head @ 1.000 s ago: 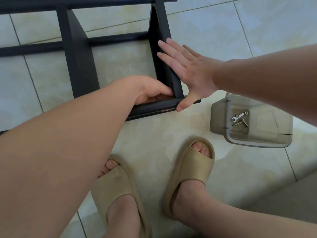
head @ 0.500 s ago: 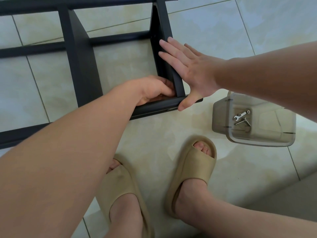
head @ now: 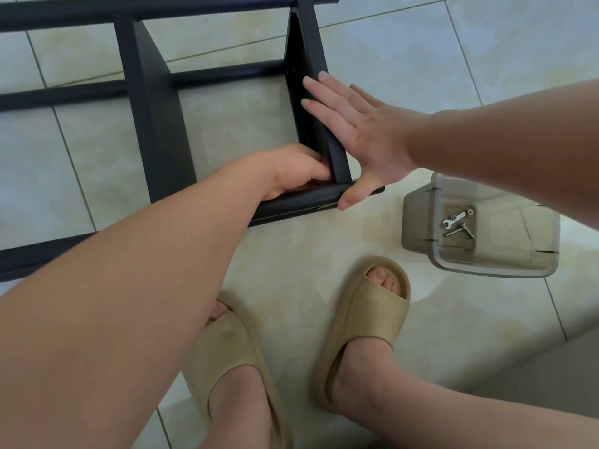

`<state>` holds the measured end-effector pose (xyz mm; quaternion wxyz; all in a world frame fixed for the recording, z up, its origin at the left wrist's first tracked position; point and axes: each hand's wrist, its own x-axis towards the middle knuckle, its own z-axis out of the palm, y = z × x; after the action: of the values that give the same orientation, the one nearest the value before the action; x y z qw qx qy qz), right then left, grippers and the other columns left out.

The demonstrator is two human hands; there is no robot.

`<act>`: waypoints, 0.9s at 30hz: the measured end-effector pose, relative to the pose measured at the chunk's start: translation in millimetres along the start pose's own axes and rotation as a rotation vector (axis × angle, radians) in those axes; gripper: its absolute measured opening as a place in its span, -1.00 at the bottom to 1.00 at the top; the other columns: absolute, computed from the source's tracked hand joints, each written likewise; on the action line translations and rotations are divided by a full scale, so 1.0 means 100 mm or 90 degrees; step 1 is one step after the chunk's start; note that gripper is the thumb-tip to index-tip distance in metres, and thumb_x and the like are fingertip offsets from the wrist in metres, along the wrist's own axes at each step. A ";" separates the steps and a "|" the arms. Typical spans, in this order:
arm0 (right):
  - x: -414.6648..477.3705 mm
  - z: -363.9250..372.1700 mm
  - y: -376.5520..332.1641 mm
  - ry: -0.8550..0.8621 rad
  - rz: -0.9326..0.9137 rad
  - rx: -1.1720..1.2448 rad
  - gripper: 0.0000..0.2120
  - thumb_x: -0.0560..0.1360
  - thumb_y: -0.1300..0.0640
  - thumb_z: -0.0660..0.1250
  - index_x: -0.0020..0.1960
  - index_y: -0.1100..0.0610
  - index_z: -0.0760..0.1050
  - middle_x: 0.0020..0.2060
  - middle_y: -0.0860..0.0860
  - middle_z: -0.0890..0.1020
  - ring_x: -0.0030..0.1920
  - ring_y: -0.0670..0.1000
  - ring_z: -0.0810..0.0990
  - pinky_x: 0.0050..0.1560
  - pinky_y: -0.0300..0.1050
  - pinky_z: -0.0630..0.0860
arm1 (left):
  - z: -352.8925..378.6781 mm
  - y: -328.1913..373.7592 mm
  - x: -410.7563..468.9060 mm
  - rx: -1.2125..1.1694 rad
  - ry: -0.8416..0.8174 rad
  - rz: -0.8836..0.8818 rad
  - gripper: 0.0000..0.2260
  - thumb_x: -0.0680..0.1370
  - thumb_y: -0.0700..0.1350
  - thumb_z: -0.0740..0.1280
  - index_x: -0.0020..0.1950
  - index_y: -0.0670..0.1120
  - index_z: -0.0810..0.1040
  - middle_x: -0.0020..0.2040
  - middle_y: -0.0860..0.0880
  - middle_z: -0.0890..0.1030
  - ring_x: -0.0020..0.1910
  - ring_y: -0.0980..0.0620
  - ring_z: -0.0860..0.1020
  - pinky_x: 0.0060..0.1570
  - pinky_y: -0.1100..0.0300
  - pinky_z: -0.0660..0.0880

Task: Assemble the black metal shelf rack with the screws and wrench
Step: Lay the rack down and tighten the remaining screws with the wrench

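Observation:
The black metal rack lies on the tiled floor in front of me. My right hand presses flat against the outer face of its end panel, fingers straight, thumb on the near rail. My left hand reaches inside the corner where that panel meets the rail. Its fingers are curled there and their tips are hidden, so what they hold cannot be seen. A small silver wrench and two screws lie in a clear plastic box to the right.
My two feet in tan slippers stand close below the rack's near rail. The plastic box sits on the floor just right of the rack's corner. Pale floor tiles surround everything.
Both hands stay at the same corner of the rack. My left hand has crept slightly deeper into the corner. The view has shifted a little.

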<state>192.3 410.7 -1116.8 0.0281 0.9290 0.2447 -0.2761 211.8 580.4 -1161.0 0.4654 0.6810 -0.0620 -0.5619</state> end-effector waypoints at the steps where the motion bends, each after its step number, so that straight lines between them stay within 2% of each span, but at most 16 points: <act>1: 0.00 0.00 0.00 0.001 0.000 0.002 0.42 0.09 -0.72 0.09 0.61 0.09 -0.39 0.57 0.01 -0.43 0.55 0.03 -0.47 0.58 0.15 -0.25 | 0.00 -0.01 0.00 -0.011 -0.002 0.003 -0.89 0.55 -0.30 0.33 -0.01 -0.17 0.63 -0.08 -0.19 0.66 -0.15 -0.10 0.64 0.03 0.02 0.59; 4: 0.00 0.00 -0.01 -0.001 0.002 0.000 0.42 0.09 -0.72 0.08 0.62 0.10 -0.38 0.57 0.02 -0.42 0.55 0.03 -0.47 0.58 0.15 -0.24 | -0.01 -0.01 0.01 -0.040 -0.012 0.004 -0.87 0.55 -0.34 0.31 -0.01 -0.19 0.62 -0.07 -0.19 0.66 -0.12 -0.10 0.64 0.05 0.03 0.59; 8: 0.00 -0.01 -0.01 -0.002 0.001 -0.004 0.42 0.09 -0.72 0.07 0.62 0.11 -0.38 0.57 0.02 -0.42 0.56 0.04 -0.47 0.59 0.16 -0.23 | -0.03 -0.02 0.02 -0.082 -0.034 -0.003 -0.81 0.56 -0.39 0.26 -0.07 -0.16 0.62 -0.19 -0.10 0.67 -0.20 -0.02 0.65 -0.03 0.14 0.59; 15: -0.01 -0.03 -0.02 -0.002 0.000 0.000 0.41 0.10 -0.72 0.09 0.61 0.08 -0.39 0.57 0.00 -0.43 0.49 -0.03 -0.56 0.58 0.13 -0.25 | -0.03 -0.01 0.01 -0.105 -0.056 -0.012 -0.79 0.55 -0.41 0.23 -0.01 -0.17 0.60 0.00 -0.17 0.65 0.03 -0.11 0.62 0.21 0.03 0.54; 16: -0.01 -0.02 -0.02 -0.002 -0.001 0.002 0.41 0.10 -0.72 0.09 0.61 0.08 -0.39 0.57 0.00 -0.43 0.48 -0.04 -0.56 0.57 0.13 -0.26 | -0.03 -0.01 0.02 -0.106 -0.048 -0.018 -0.80 0.56 -0.39 0.22 0.00 -0.18 0.60 -0.01 -0.16 0.64 0.01 -0.09 0.61 0.15 0.05 0.55; 19: -0.01 -0.02 -0.02 -0.001 -0.003 0.002 0.41 0.10 -0.72 0.09 0.61 0.09 -0.39 0.57 0.00 -0.43 0.48 -0.04 -0.56 0.57 0.12 -0.27 | -0.02 0.00 0.02 -0.089 -0.035 -0.072 -0.85 0.59 -0.22 0.26 0.09 -0.14 0.61 -0.12 -0.09 0.65 -0.19 -0.03 0.61 -0.19 0.16 0.54; 20: -0.01 -0.02 -0.02 -0.001 -0.003 0.001 0.41 0.10 -0.72 0.09 0.61 0.09 -0.40 0.56 0.00 -0.44 0.48 -0.04 -0.56 0.57 0.12 -0.27 | -0.01 0.01 0.01 -0.075 -0.036 -0.086 -0.84 0.59 -0.17 0.29 0.11 -0.13 0.62 -0.14 -0.08 0.65 -0.23 -0.03 0.60 -0.24 0.18 0.53; 22: -0.01 -0.03 -0.02 -0.004 -0.002 0.001 0.41 0.10 -0.72 0.09 0.61 0.09 -0.41 0.56 0.00 -0.45 0.48 -0.04 -0.57 0.57 0.13 -0.26 | -0.01 0.00 0.01 -0.054 -0.033 -0.078 -0.85 0.57 -0.18 0.32 0.10 -0.14 0.63 -0.13 -0.10 0.66 -0.22 -0.06 0.61 -0.17 0.13 0.55; 24: -0.01 -0.04 -0.02 -0.006 -0.002 0.001 0.41 0.10 -0.72 0.08 0.61 0.09 -0.41 0.56 0.00 -0.45 0.48 -0.04 -0.57 0.57 0.13 -0.26 | -0.02 -0.01 0.00 -0.052 -0.034 -0.048 -0.89 0.56 -0.25 0.32 0.00 -0.14 0.64 -0.14 -0.12 0.66 -0.19 -0.07 0.62 -0.06 0.09 0.57; 27: -0.01 -0.04 -0.02 -0.008 -0.002 0.001 0.42 0.09 -0.72 0.07 0.61 0.09 -0.41 0.56 0.00 -0.45 0.48 -0.04 -0.57 0.58 0.13 -0.25 | -0.05 -0.02 0.02 -0.062 -0.035 -0.023 -0.85 0.56 -0.32 0.30 -0.08 -0.13 0.63 -0.24 -0.07 0.65 -0.28 0.03 0.63 -0.17 0.20 0.59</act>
<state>192.9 412.6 -1112.7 0.0288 0.9270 0.2457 -0.2819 215.5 582.9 -1164.7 0.4859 0.6430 -0.0355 -0.5910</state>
